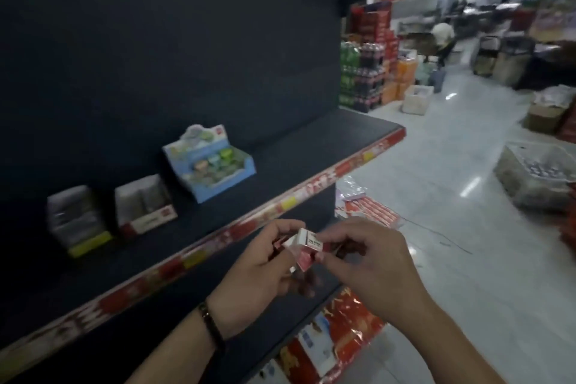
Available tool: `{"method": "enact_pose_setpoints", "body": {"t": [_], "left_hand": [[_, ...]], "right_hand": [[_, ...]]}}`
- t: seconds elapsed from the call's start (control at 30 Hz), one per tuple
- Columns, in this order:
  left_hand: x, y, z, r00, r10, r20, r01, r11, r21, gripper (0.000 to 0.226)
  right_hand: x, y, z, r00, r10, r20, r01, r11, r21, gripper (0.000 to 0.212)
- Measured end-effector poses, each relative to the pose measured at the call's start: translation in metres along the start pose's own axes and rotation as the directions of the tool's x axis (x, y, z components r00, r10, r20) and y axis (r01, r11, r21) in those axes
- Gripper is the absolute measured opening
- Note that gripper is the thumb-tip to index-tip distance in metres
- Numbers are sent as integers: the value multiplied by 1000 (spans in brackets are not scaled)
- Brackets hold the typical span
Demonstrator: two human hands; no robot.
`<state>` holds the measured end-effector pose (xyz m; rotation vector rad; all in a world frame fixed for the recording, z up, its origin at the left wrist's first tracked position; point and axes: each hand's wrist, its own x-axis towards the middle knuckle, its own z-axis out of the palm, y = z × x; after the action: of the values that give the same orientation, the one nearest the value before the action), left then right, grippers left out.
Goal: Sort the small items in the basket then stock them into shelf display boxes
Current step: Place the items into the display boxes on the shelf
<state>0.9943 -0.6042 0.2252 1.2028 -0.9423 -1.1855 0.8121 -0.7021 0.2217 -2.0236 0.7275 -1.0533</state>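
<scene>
In front of the dark shelf (pixel 327 146), the person's left hand (pixel 258 265) curls its fingers round a few small red-and-white packs (pixel 307 248), the right hand (pixel 374 265) pinches one pack's end between thumb and forefinger, and a blue display box (pixel 212 165) stands on the shelf beyond.

Stacked soda bottles (pixel 361 72) beside orange cartons (pixel 405 70) on the floor (pixel 452 165)
</scene>
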Motion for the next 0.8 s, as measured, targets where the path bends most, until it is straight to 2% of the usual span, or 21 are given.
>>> {"method": "enact_pose_setpoints", "body": {"t": [0.07, 0.17, 0.27, 0.33, 0.43, 0.5, 0.63, 0.7, 0.8], "left_hand": [[-9, 9, -34, 994, 0, -114, 2, 1000, 14, 26], [-17, 16, -80, 957, 56, -284, 14, 970, 241, 20], [-25, 23, -117, 906, 31, -421, 126, 932, 339, 26], [-34, 32, -137, 871, -3, -491, 222, 894, 389, 21], [-44, 41, -166, 799, 94, -594, 320, 771, 551, 15], [-49, 41, -179, 744, 173, -645, 364, 705, 609, 11], [-54, 36, -201, 662, 261, -702, 444, 618, 649, 7], [-55, 36, -215, 645, 300, -703, 477, 561, 677, 8], [-55, 35, -234, 644, 360, -675, 496, 475, 727, 13]], "right_hand": [[28, -11, 30, 995, -49, 82, 47, 999, 28, 28], [73, -22, 71, 974, -153, 170, 145, 988, 58, 26], [114, -26, 105, 940, -222, 260, 208, 975, 80, 22], [139, -31, 127, 913, -219, 345, 203, 976, 81, 23], [176, -40, 162, 851, -246, 463, 242, 968, 71, 17], [199, -46, 187, 803, -281, 525, 300, 953, 50, 13], [232, -57, 228, 735, -249, 630, 365, 929, -59, 7], [241, -64, 244, 706, -243, 665, 413, 904, -108, 2], [247, -72, 264, 671, -210, 712, 456, 874, -171, 10]]}}
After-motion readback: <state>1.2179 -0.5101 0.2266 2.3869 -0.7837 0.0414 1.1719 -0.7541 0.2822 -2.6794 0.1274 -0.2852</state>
